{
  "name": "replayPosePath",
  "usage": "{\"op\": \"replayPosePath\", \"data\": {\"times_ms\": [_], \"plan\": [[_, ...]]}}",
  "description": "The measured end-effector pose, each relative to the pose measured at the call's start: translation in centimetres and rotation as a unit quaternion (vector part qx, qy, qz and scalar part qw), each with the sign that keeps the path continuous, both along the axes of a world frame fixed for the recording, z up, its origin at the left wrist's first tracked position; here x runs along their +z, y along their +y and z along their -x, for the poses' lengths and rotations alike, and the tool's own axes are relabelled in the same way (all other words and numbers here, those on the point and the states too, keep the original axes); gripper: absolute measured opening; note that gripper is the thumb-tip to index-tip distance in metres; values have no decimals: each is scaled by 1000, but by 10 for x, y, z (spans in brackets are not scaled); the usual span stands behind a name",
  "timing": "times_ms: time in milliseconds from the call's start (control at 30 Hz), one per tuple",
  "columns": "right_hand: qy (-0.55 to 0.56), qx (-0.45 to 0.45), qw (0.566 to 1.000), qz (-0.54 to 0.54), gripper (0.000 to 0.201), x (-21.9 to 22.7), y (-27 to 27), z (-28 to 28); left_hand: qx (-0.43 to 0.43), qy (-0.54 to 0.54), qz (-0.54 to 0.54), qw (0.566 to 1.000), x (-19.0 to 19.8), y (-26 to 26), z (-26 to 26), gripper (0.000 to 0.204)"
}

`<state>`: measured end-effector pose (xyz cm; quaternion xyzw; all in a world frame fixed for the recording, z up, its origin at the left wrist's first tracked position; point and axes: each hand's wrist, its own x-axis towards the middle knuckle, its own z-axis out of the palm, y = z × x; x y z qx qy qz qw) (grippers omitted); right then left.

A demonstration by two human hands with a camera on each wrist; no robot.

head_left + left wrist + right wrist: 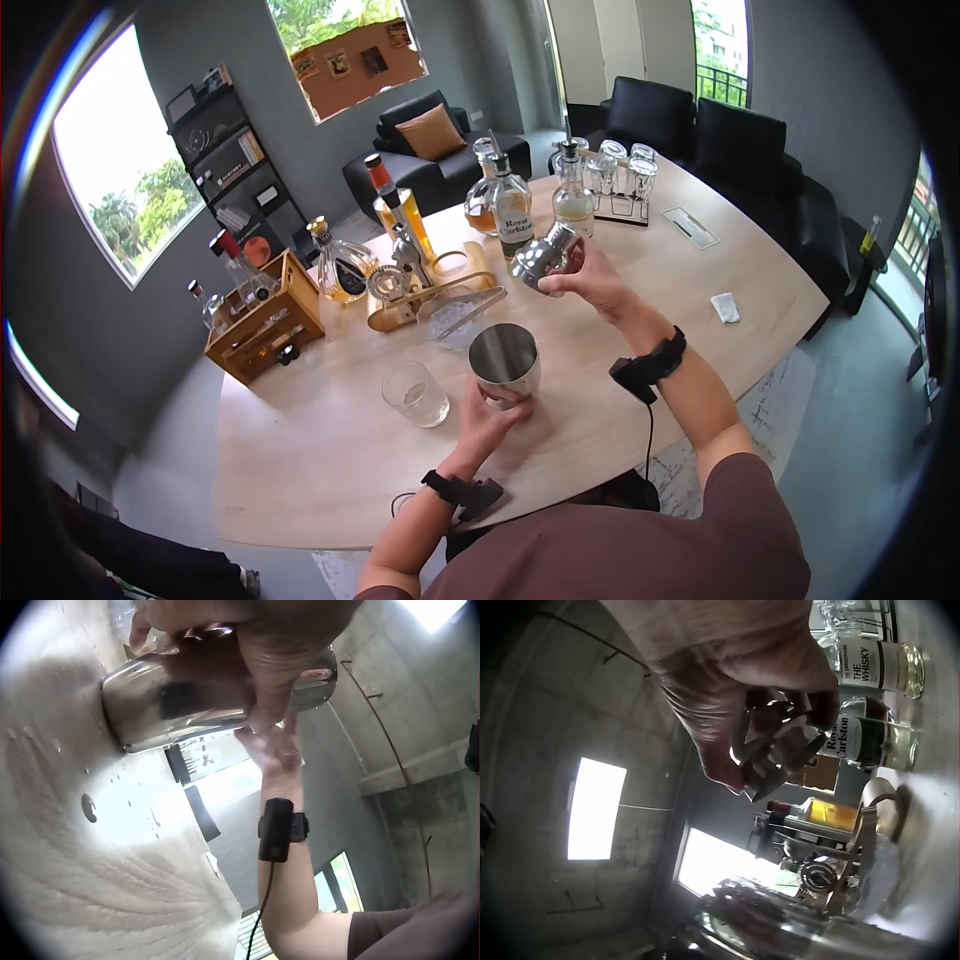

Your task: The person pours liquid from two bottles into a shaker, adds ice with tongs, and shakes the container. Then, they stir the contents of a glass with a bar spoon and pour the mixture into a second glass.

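My left hand (487, 415) grips the lower part of a metal shaker tin (505, 360), its open mouth facing up. In the left wrist view the fingers wrap around the tin (176, 701), whose base is at the wet tabletop. Above and to the right of it, my right hand (597, 283) holds the metal shaker top (545, 258) tilted in the air. The right wrist view shows thumb and fingers around the shaker top (776, 761). Left of the tin stands a clear glass (415, 395) with a little liquid in it.
Behind the tin are a bowl of ice (455, 315) with tongs across it and a wooden bar-tool stand (390, 315). Farther back stand several bottles (513, 205) and a rack of glasses (630, 180). A wooden crate (270, 325) is at the left, a crumpled tissue (725, 307) at the right.
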<state>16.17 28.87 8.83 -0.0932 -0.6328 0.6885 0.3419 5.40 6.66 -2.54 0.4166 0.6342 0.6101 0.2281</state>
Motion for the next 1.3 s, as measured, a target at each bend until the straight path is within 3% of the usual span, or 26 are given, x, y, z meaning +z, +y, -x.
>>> {"op": "replayPosePath", "data": {"times_ms": [133, 200, 367, 433, 567, 900, 1000, 1067, 1100, 1167, 1233, 1300], "plan": [[-65, 138, 972, -176, 82, 48, -49, -22, -37, -73, 27, 996, 4, 0, -2, 69], [-46, 114, 929, -348, 79, 38, -57, -17, -45, -66, -13, 997, 6, 1, -2, 70], [-209, 166, 916, -299, 81, 55, -77, -16, -9, -6, 20, 1000, 9, -2, -2, 67], [-203, 164, 909, -325, 81, 48, -73, -12, -33, -16, -23, 999, 11, -1, -2, 70], [-175, 145, 892, -392, 80, 46, -71, -13, -35, -23, -9, 999, 13, -2, -3, 77], [-195, 192, 888, -370, 86, 40, -61, -7, -35, -8, -13, 999, 10, -1, 0, 79], [-126, 202, 908, -344, 86, 39, -66, -8, -30, 11, -21, 999, 13, 0, -1, 79], [-58, 116, 932, -339, 85, 30, -73, -3, -31, 21, -27, 999, 14, 1, 0, 78], [-58, 113, 933, -335, 85, 27, -79, 0, -34, 18, -18, 999, 13, 1, 1, 78], [-67, 123, 976, -166, 76, 20, -91, 4, -42, 14, -5, 999, 12, 1, 1, 77], [-87, 104, 977, -162, 70, 9, -91, 7, -55, -54, -15, 997, 14, 1, 0, 74], [-108, 89, 977, -161, 64, 4, -92, 10, -53, -34, -10, 998, 19, 0, -1, 78]]}}
